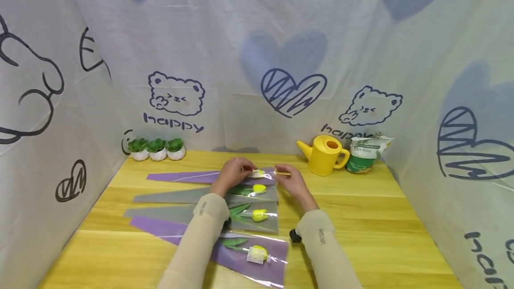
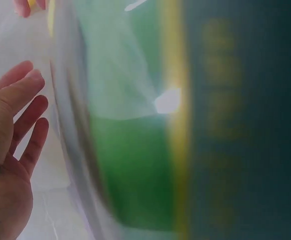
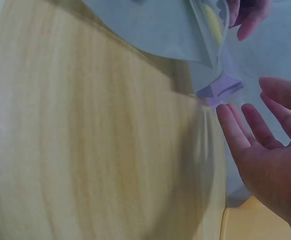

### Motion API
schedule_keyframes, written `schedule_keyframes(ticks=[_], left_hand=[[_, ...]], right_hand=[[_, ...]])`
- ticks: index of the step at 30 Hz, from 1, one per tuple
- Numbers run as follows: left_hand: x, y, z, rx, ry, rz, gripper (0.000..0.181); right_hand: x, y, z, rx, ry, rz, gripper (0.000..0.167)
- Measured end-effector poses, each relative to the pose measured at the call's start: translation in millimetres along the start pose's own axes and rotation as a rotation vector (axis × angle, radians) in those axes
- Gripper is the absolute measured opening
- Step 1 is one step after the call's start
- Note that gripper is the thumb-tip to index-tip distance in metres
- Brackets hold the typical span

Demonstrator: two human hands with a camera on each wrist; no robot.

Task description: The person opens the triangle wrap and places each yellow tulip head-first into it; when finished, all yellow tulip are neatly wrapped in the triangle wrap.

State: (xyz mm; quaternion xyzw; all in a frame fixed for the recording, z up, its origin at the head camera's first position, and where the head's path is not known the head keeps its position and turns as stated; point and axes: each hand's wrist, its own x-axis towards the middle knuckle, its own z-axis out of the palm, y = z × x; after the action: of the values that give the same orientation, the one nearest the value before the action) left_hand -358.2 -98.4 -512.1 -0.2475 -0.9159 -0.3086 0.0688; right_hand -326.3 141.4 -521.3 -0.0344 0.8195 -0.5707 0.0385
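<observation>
Four clear-fronted flower sleeves, each holding a yellow tulip, lie in a column on the table. The rearmost is a purple sleeve (image 1: 180, 176), its yellow tulip (image 1: 257, 172) near the wide right end. My left hand (image 1: 236, 174) is over that sleeve beside the tulip, fingers loosely extended in the left wrist view. At the sleeve's right edge is my right hand (image 1: 292, 183), its fingers spread beside the purple wrap corner (image 3: 220, 89); contact is unclear. Nearer lie two grey sleeves (image 1: 168, 197) and another purple sleeve (image 1: 277, 246) with a pale label over its tulip.
A yellow watering can (image 1: 321, 157) stands at the back right, next to a green-and-white bag (image 1: 363, 155). Three small potted succulents (image 1: 157, 150) line the back left. Printed cloth walls (image 1: 225, 70) enclose the wooden table (image 1: 361, 235) at back and sides.
</observation>
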Motion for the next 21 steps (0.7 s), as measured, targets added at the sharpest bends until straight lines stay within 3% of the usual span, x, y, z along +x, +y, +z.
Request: schedule_keyframes(ticks=[10, 16, 21], left_hand=[[-18.7, -13.3, -9.7, -0.002, -0.064, -0.022, 0.026], [-35.8, -20.7, -28.1, 0.062, -0.112, -0.043, 0.033], [-49.7, -27.2, -42.9, 0.161, -0.161, -0.098, 0.035]], right_hand=[[-2.8, 6, 4, 0.046, -0.031, 0.002, 0.040], [-5.3, 8, 5, 0.036, -0.026, 0.007, 0.037], [-6.5, 10, 4, 0.021, -0.032, -0.007, 0.037]])
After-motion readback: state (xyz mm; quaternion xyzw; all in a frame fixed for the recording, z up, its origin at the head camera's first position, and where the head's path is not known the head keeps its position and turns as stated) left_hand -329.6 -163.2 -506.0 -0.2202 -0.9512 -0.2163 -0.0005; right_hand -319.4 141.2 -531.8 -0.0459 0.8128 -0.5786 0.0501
